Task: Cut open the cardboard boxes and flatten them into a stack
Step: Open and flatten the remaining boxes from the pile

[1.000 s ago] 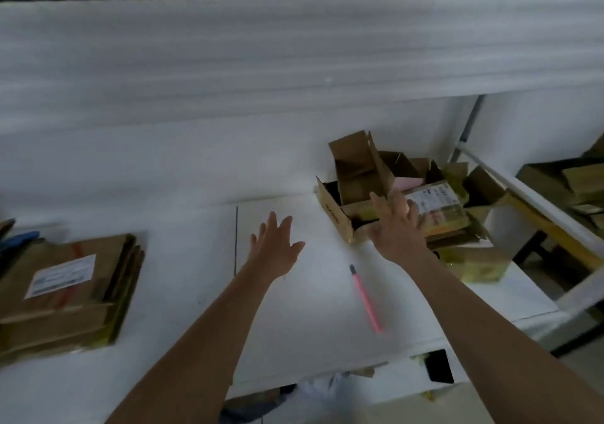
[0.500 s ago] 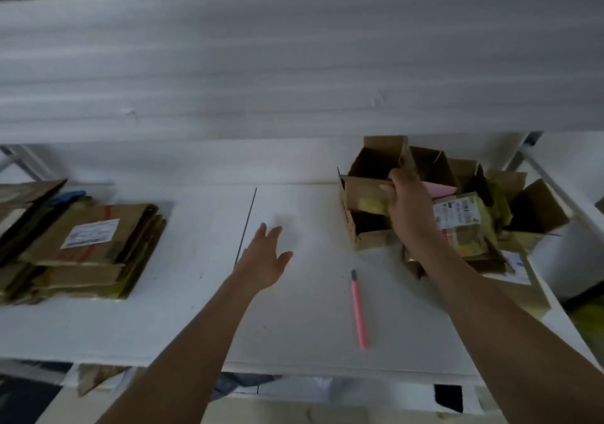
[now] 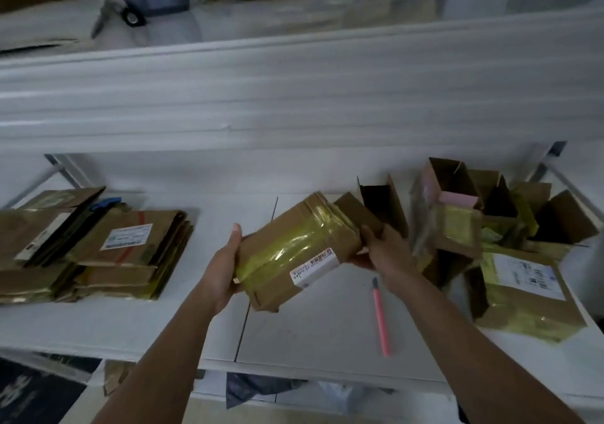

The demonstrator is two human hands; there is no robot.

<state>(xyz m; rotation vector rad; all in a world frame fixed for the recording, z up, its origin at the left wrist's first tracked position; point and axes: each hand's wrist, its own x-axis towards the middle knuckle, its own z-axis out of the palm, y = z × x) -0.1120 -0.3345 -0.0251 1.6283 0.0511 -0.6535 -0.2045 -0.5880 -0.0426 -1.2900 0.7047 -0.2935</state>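
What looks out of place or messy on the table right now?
Nothing looks damaged or spilled. The unopened boxes at the right lie in a loose, tilted jumble, unlike the flattened stack at the left. The pink cutter lies unused on the table while the left hand and right hand hold a taped box.

the left hand (image 3: 219, 268) has its fingers hidden behind the taped box (image 3: 294, 253); the right hand (image 3: 384, 250) covers the box's far end. the label (image 3: 315, 268) print is too small to read. the stack of flattened boxes (image 3: 98, 247) runs off the left edge. the pile of boxes (image 3: 490, 227) is blurred.
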